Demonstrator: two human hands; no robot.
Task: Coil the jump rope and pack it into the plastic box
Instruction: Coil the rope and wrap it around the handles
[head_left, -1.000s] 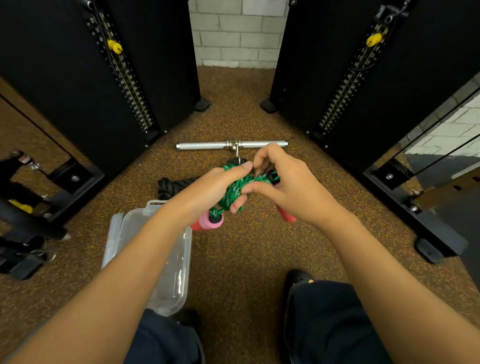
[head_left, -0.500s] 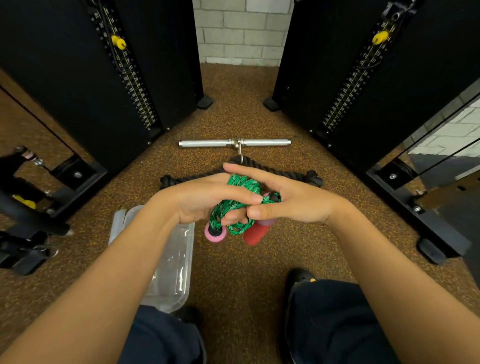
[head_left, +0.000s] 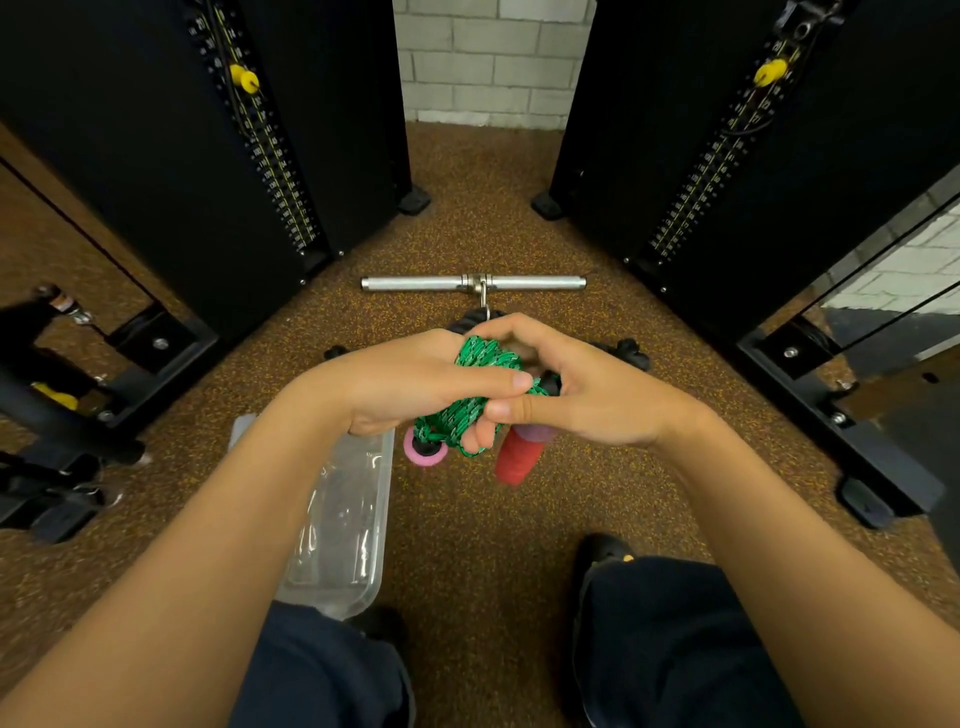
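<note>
Little changed from half a second ago: left hand (head_left: 415, 384) and right hand (head_left: 587, 395) still pressed together at the centre of view, jump rope (head_left: 480, 384) still bundled between them; right hand's fingers (head_left: 514, 332) now curled more over the top of the green coil, left thumb laid flat across its front toward 3 o'clock. Both hands closed on the rope, left from 9 o'clock, right from 3 o'clock. Pink handle end (head_left: 426, 449) poking out below the left hand, red handle (head_left: 517, 457) hanging down at 6 o'clock under the right. Plastic box (head_left: 348, 519) on the floor (head_left: 478, 545) at 7 o'clock of the bundle, open, well below the hands, its left side hidden behind the left forearm and its near end cut off by a dark trouser leg. Metal bar (head_left: 472, 283) lying at 12 o'clock beyond the hands, apart from them. Black rope (head_left: 631, 351) on the floor mostly covered by the hands, only its ends showing. Most of the coil buried in the grip; number of turns impossible to tell.
</note>
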